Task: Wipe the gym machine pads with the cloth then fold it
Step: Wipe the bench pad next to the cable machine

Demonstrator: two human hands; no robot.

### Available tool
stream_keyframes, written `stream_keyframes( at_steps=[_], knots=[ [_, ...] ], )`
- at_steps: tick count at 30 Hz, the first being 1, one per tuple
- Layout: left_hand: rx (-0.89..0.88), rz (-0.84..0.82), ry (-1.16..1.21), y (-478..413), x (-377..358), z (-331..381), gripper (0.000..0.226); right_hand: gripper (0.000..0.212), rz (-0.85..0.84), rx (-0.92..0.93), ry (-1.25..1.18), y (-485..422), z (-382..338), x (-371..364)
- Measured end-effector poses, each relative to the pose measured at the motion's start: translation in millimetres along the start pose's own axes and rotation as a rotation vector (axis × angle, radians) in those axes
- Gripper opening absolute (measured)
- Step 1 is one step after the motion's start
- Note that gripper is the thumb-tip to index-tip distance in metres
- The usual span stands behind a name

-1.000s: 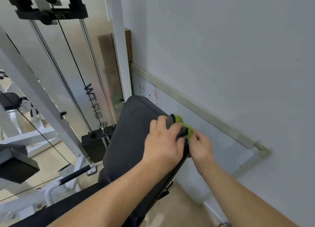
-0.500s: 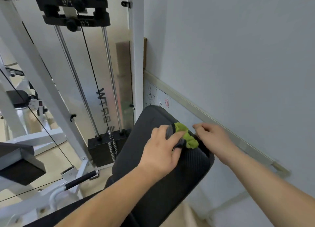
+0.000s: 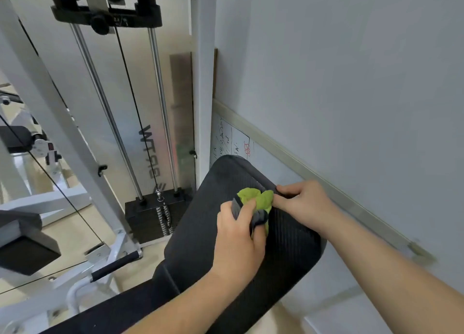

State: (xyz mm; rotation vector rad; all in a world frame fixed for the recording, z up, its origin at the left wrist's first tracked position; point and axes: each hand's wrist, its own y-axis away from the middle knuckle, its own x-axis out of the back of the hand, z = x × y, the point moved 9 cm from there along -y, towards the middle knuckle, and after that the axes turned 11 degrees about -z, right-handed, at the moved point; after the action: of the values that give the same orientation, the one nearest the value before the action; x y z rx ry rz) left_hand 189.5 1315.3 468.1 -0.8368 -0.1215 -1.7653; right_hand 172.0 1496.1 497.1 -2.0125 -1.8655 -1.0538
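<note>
My left hand (image 3: pixel 238 235) grips the bunched green-grey cloth (image 3: pixel 256 200) on the black back pad (image 3: pixel 283 253) | my right hand (image 3: pixel 303 203) seems to pinch its edge | wall (image 3: pixel 351 82) beside.

Around the grip — a gym corner
A black weight stack (image 3: pixel 153 218) sits on the beige floor (image 3: pixel 75 238) left of the grip, with chrome guide rods (image 3: pixel 163 107) rising from it — just beyond, a scribbled whiteboard (image 3: pixel 232 137) against the grey wall (image 3: pixel 351 70)
</note>
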Motion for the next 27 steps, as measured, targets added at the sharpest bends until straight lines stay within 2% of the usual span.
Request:
stream_keyframes(
  at_steps=[2, 6, 9, 11, 13, 15, 18, 19, 21, 23, 25, 27],
  knots=[
    [-0.050, -0.006, -0.057, -21.5, 17.9, -10.8, 0.040, 0.059, 0.003, 0.017, -0.024, 0.6, 1.7, -0.2],
    [0.156, 0.047, -0.174, -111.0, 65.7, -23.1, 0.039, 0.064, 0.000, 0.022, -0.016, 3.8, 3.3, -1.6],
    [0.209, -0.153, -0.541, -151.2, 42.8, 0.0, 0.034, 0.067, -0.041, 0.009, -0.033, 7.2, 6.9, -2.3],
    [0.185, -0.302, -0.725, -153.7, 21.7, 23.0, 0.036, 0.058, -0.133, -0.020, -0.160, 10.9, 15.9, -4.4],
    [0.076, -0.392, -0.801, -139.3, 1.4, 56.9, 0.036, 0.039, -0.127, -0.088, -0.392, 19.4, 37.5, 4.3],
    [-0.084, -0.423, -0.763, -104.1, -21.6, 96.8, 0.033, 0.028, 0.014, -0.168, -0.627, 33.0, 71.0, 20.8],
    [-0.358, -0.424, -0.563, -33.4, -52.7, 140.4, 0.027, 0.017, 0.100, -0.234, -0.636, 51.2, 102.6, 30.2],
    [-0.412, -0.446, -0.487, -16.6, -56.3, 141.9, 0.027, 0.014, 0.089, -0.227, -0.609, 55.3, 105.4, 31.3],
    [-0.452, -0.331, -0.392, -4.7, -44.4, 119.1, 0.033, 0.014, 0.062, -0.179, -0.592, 58.3, 101.2, 32.2],
    [-0.281, -0.134, -0.374, -8.2, -17.0, 67.9, 0.040, 0.019, 0.029, -0.115, -0.561, 61.2, 90.7, 29.2],
    [0.043, 0.036, -0.302, -5.7, 6.6, 8.5, 0.040, 0.024, 0.025, -0.053, -0.480, 64.9, 80.8, 19.9],
    [0.333, 0.117, -0.114, 20.8, -1.4, -29.8, 0.031, 0.035, 0.063, 0.037, -0.418, 73.4, 75.6, 7.9]
  ],
)
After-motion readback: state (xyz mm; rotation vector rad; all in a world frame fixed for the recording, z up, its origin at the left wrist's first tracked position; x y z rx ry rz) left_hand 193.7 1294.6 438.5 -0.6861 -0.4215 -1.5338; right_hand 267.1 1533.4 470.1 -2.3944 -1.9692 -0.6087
